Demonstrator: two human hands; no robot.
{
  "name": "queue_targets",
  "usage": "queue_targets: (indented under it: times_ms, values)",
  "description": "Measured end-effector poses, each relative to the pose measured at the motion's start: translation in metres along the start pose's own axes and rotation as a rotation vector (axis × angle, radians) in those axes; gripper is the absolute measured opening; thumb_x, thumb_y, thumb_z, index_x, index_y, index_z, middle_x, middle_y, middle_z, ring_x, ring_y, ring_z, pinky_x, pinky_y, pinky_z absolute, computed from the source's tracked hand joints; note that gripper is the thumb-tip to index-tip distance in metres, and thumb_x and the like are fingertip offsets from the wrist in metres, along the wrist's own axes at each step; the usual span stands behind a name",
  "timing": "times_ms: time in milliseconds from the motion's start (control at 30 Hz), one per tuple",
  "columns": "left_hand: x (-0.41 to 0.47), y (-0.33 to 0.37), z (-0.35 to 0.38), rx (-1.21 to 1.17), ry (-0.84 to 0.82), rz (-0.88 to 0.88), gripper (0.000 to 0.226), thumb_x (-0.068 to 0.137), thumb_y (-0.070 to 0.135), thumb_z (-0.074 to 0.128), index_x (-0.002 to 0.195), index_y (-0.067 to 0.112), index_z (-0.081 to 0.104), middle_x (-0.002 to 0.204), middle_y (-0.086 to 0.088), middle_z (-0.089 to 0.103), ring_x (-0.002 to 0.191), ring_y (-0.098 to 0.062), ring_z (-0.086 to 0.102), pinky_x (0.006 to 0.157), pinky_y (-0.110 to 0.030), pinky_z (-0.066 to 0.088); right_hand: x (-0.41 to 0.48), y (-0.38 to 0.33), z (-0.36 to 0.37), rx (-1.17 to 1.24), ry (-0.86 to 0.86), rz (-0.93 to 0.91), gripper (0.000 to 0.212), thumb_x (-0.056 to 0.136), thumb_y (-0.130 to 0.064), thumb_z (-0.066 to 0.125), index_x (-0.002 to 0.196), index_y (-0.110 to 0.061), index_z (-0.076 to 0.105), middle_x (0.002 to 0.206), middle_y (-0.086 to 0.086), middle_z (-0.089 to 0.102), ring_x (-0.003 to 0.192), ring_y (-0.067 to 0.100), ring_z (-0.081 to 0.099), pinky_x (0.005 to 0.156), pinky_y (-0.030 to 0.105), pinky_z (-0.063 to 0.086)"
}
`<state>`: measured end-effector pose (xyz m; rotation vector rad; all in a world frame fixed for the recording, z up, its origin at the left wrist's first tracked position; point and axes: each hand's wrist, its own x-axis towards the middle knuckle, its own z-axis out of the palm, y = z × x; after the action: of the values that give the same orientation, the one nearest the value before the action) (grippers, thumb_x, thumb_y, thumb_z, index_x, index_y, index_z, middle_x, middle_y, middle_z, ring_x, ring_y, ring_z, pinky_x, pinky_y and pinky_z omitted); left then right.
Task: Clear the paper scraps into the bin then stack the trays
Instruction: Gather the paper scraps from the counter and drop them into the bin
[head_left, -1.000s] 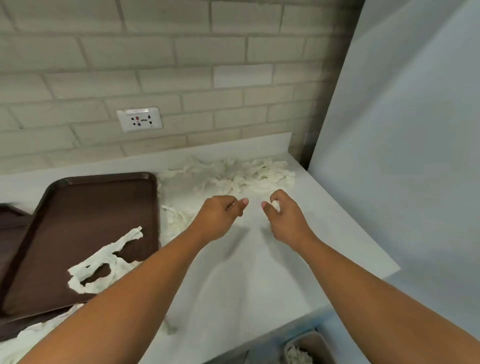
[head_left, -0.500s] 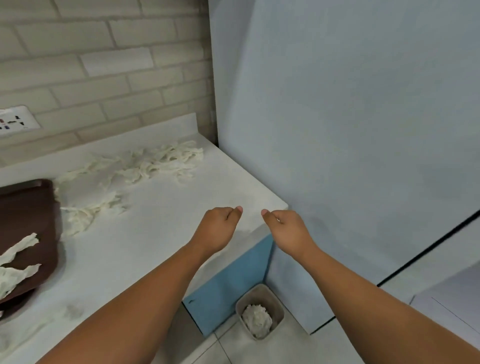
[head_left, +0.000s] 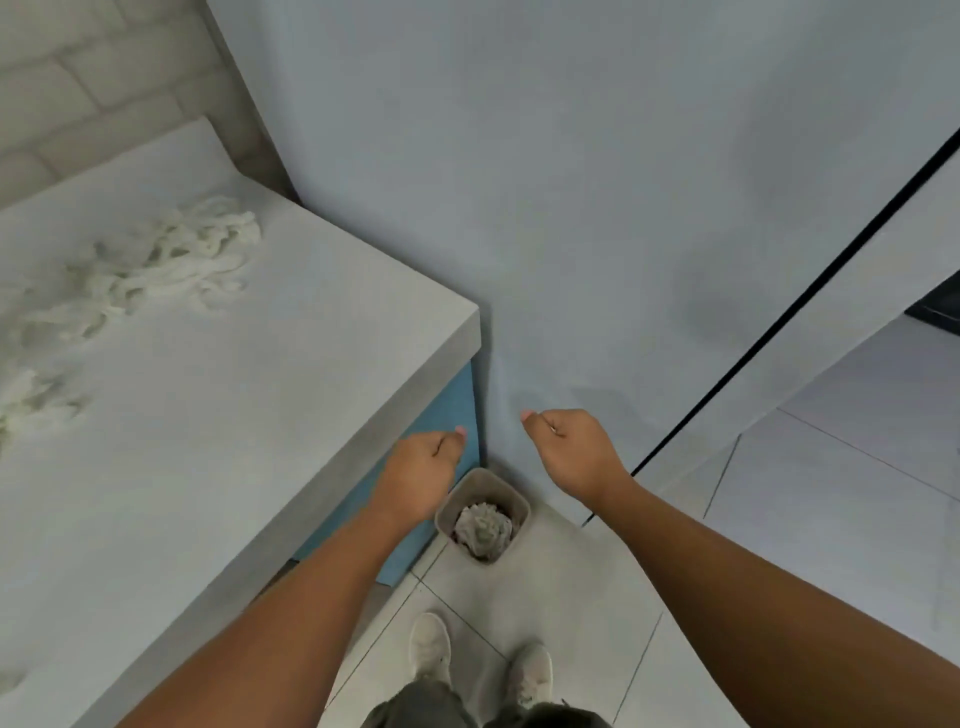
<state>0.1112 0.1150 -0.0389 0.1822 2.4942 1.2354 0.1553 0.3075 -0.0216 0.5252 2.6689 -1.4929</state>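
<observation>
1. A pale grey countertop (head_left: 208, 415) runs to a corner beside a blue-grey wall panel (head_left: 571, 208). Beige brick (head_left: 78, 78) stands behind it and a tiled floor (head_left: 571, 597) lies below.
2. Torn paper scraps (head_left: 171, 265) lie in a loose heap near the counter's back edge. A smaller clump (head_left: 31, 405) sits at the left border.
3. A small beige bin (head_left: 480, 472) stands on the floor in the corner, against the blue cabinet side (head_left: 457, 410). A wad of crumpled paper (head_left: 483, 527) lies inside it.
4. The left hand (head_left: 421, 478) hovers over the counter's edge, above the bin's left rim, with its fingers curled into a fist.
5. The right hand (head_left: 576, 452) hangs just right of the bin, also curled.
6. Both hands show only their backs, so whether either fist holds paper cannot be told.
7. Two light shoes (head_left: 428, 649) stand on the tiles below.
</observation>
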Motion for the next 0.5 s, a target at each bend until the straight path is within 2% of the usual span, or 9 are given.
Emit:
queue_targets:
  times_ms: [200, 300, 400, 467, 500]
  values:
    - [0.019, -0.05, 0.044, 0.032, -0.089, -0.078, 0.057, 0.102, 0.037, 0.049, 0.051, 0.018, 0.032, 0.045, 0.008, 0.032, 0.047, -0.013, 0.033, 0.053, -0.032, 0.028, 0.001, 0.053, 0.029, -0.078, -0.013, 0.157, 0.057, 0.099, -0.04, 0.05, 0.051, -0.018, 0.027, 0.045, -0.006, 0.027, 0.044, 0.012, 0.028, 0.052, 0.03, 0.028]
    - [0.029, -0.081, 0.064, 0.008, -0.103, -0.149, 0.056, 0.103, 0.039, 0.047, 0.054, 0.011, 0.039, 0.05, 0.007, 0.039, 0.052, -0.012, 0.04, 0.054, -0.03, 0.031, 0.01, 0.078, 0.049, -0.075, -0.037, 0.21, 0.057, 0.099, -0.038, 0.049, 0.05, -0.018, 0.028, 0.04, -0.008, 0.027, 0.041, 0.01, 0.027, 0.052, 0.029, 0.029]
    - [0.039, -0.116, 0.083, 0.009, -0.126, -0.192, 0.054, 0.103, 0.04, 0.045, 0.057, 0.013, 0.04, 0.056, 0.005, 0.042, 0.059, -0.017, 0.043, 0.062, -0.031, 0.035, 0.019, 0.105, 0.071, -0.061, -0.044, 0.258, 0.058, 0.099, -0.038, 0.049, 0.049, -0.018, 0.028, 0.035, -0.008, 0.028, 0.039, 0.009, 0.026, 0.05, 0.029, 0.027]
    - [0.047, -0.143, 0.096, 0.019, -0.137, -0.221, 0.054, 0.103, 0.041, 0.045, 0.058, 0.011, 0.038, 0.057, -0.002, 0.044, 0.062, -0.025, 0.045, 0.063, -0.034, 0.036, 0.026, 0.13, 0.087, -0.041, -0.039, 0.294, 0.057, 0.098, -0.036, 0.05, 0.049, -0.018, 0.027, 0.036, -0.008, 0.028, 0.042, 0.011, 0.026, 0.052, 0.031, 0.027]
    - [0.051, -0.156, 0.103, 0.026, -0.141, -0.231, 0.054, 0.103, 0.041, 0.045, 0.061, 0.008, 0.038, 0.06, -0.011, 0.048, 0.065, -0.034, 0.047, 0.065, -0.039, 0.039, 0.029, 0.144, 0.096, -0.031, -0.039, 0.313, 0.057, 0.098, -0.037, 0.05, 0.049, -0.018, 0.027, 0.036, -0.008, 0.028, 0.043, 0.012, 0.027, 0.053, 0.031, 0.027]
